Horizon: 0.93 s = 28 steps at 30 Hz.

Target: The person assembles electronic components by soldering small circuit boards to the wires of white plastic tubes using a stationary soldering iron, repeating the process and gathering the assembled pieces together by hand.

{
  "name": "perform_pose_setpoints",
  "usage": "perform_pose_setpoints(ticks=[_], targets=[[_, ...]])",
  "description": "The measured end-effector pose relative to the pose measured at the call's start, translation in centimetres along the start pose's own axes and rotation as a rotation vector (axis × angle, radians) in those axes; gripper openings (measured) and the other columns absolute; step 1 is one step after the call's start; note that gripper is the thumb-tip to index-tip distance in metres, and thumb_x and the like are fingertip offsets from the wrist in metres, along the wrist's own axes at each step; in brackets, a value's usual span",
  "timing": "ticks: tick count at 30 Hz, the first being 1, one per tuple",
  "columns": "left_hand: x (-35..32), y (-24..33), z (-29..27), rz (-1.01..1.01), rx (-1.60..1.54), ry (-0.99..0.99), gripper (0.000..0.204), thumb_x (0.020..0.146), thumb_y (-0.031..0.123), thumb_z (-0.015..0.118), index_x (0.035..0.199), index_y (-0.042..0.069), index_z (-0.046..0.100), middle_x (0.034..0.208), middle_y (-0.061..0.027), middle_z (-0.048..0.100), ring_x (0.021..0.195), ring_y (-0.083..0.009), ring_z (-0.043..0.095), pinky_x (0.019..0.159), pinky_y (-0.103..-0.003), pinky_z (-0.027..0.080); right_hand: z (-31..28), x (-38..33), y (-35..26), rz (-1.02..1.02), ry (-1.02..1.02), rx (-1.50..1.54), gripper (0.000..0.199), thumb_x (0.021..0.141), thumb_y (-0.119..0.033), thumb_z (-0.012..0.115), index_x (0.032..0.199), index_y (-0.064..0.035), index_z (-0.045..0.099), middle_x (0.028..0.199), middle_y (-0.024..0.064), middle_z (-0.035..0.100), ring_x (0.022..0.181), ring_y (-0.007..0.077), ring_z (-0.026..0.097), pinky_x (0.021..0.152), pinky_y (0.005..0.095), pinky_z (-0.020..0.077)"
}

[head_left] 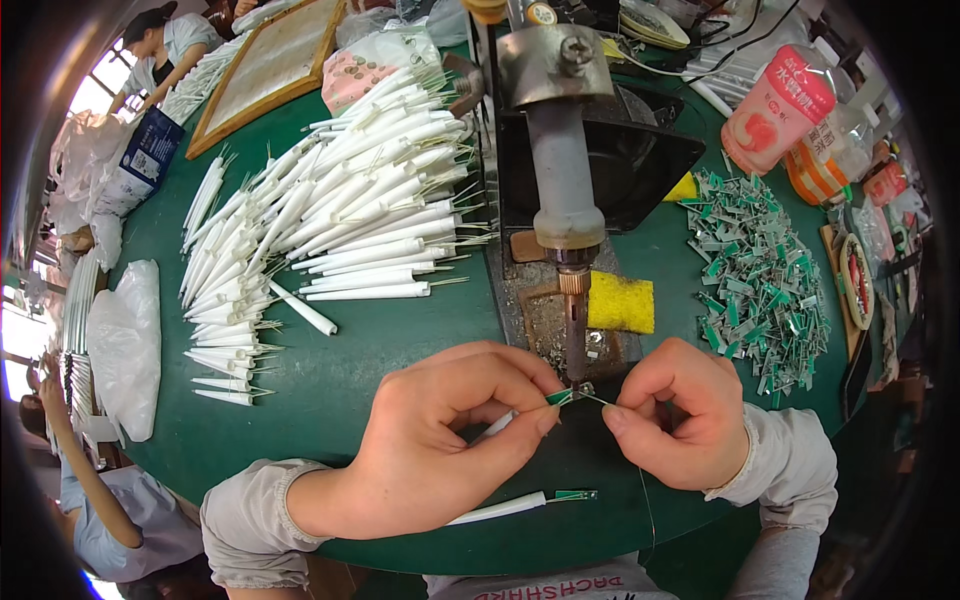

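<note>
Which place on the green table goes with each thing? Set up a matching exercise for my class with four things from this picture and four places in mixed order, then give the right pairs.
Things
1. pile of white tubes
2. heap of small green circuit boards
3. yellow sponge
4. finished white tube with a green board

Places
A. right side of the table
B. near edge, below the left hand
C. beside the soldering iron tip, just above the right hand
D. left of the soldering iron, spread in a fan

Pairs: 1-D, 2-A, 3-C, 4-B
</note>
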State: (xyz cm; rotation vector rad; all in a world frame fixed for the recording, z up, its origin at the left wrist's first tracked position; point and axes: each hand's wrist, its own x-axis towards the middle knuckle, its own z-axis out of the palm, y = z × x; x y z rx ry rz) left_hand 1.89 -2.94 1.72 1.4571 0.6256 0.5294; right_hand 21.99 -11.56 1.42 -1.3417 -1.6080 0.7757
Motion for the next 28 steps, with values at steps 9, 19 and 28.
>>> perform_pose_setpoints(ticks=[9,19,28], targets=[[-0.01,0.21,-0.37,0.086,0.112,-0.005,0.005,0.08,-0.008,0.065,0.084,-0.006,0.064,0.1,-0.0151,0.061,0.08,-0.0116,0.062,0.07,-0.023,0.052,-0.23,0.1,-0.01,-0.022,0.018,0.036,0.018,0.077,0.0,0.069,0.076,-0.0056,0.052,0.051,-0.005,0.048,0.041,0.0011,0.042,0.039,0.0197,0.0301],[0.03,0.21,-0.27,-0.083,-0.063,-0.012,0.003,0.082,-0.008,0.064,0.085,-0.006,0.063,0.103,-0.0138,0.059,0.081,-0.0124,0.064,0.07,-0.021,0.052,0.26,0.21,0.14,0.139,0.007,0.155,0.014,0.078,-0.003,0.07,0.087,-0.0032,0.059,0.051,-0.003,0.045,0.042,0.0035,0.041,0.041,0.021,0.0299],[0.15,0.37,-0.46,-0.124,-0.044,-0.042,0.003,0.083,-0.007,0.063,0.086,-0.006,0.063,0.103,-0.0137,0.059,0.083,-0.0138,0.064,0.071,-0.021,0.052,0.15,0.66,0.76,0.05,-0.038,0.053,0.018,0.08,-0.005,0.07,0.096,-0.0026,0.064,0.052,-0.0011,0.047,0.043,0.0052,0.043,0.044,0.0217,0.033]])
